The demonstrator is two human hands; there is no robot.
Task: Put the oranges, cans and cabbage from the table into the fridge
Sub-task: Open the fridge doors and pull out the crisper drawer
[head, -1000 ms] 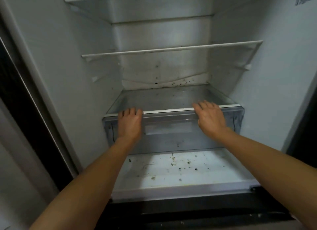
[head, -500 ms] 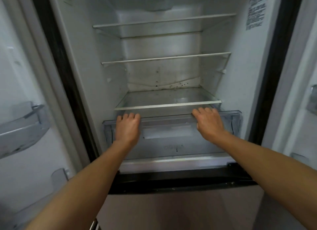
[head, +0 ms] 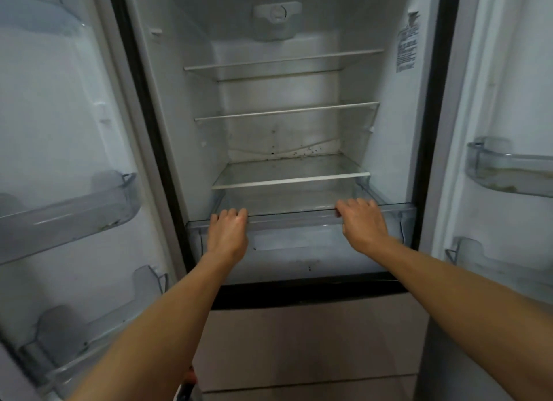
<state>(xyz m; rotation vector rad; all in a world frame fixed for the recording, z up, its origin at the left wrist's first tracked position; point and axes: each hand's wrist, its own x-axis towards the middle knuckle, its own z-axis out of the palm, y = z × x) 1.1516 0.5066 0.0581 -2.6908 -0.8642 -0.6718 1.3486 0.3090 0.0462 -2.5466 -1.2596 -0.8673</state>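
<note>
Fridge (head: 185, 149), doors open: clear plastic crisper drawer (head: 299, 245), front rim gripped by left hand (head: 228, 236) and right hand (head: 363, 224); speckled glass shelf (head: 290, 173) above.

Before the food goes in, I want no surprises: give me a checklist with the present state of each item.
1. Both fridge doors open: ok.
2. Clear plastic crisper drawer pulled out: ok, partly out below the lowest glass shelf.
3. Grip on the drawer's front rim: ok, left hand and right hand both curled over it.
4. Drawer empty: ok, nothing shows through it.
5. Interior clean: not ok, dark specks on the white back wall.
6. Oranges, cans, cabbage within reach: cannot tell, none in view.
</note>
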